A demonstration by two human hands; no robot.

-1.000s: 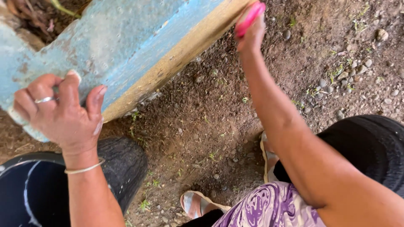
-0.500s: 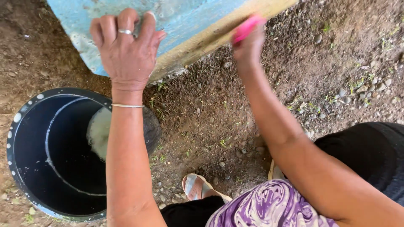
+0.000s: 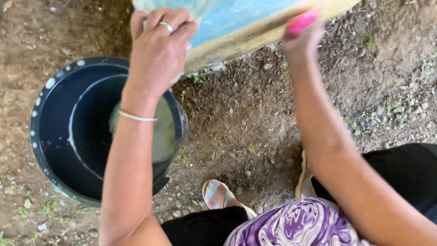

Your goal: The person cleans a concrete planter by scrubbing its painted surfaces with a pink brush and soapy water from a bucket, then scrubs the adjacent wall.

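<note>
Gripping the blue-painted board at its lower edge, left hand fingers curled over it | right hand closed round a pink brush against the board's bare wooden edge | black bucket of murky water on dirt ground, under left arm

The light is soft daylight, even and without hard glare. The ground is mostly in shade, and it is darker under the blue board and near the top left corner. The inside of the black bucket is very dark, with a pale reflection on the water. The right hand and the pink thing it holds are blurred by motion. The left hand is sharper; its ring shines a little. The purple cloth at the bottom edge looks soft.
</note>
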